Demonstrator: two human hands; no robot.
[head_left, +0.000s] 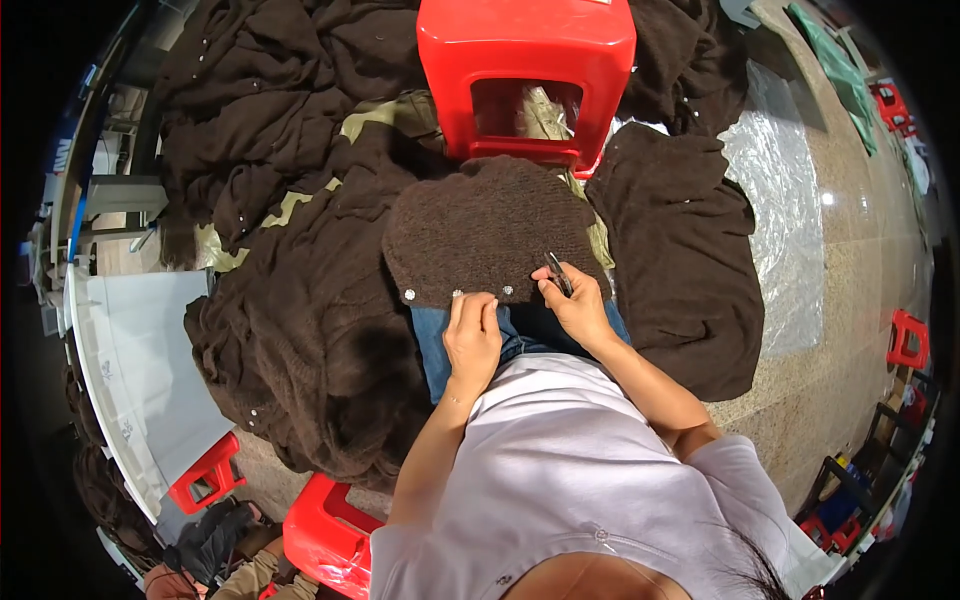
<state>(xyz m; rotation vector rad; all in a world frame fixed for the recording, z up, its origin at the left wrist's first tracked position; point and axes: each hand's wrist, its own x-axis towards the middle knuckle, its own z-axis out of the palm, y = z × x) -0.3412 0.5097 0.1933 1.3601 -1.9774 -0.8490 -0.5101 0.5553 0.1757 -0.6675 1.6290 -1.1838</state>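
A dark brown knit piece (480, 225) lies across my lap over blue jeans. Several shiny, pale buttons (508, 290) run along its near edge. My left hand (472, 335) pinches that edge, its fingertips beside one of the buttons. In my right hand (578, 305) is a small dark pointed tool (558, 274), gripped between thumb and fingers; it looks like thread snips, though its exact kind is hard to make out. The tool is close to the knit, just right of the rightmost visible button.
A red plastic stool (525, 45) stands ahead, with brown knit heaps (310, 330) to the left and a brown knit pile (685, 270) at the right. Clear plastic sheeting (780, 230) covers floor beyond it. A white table (150, 370) is at left; another red stool (325, 540) sits lower left.
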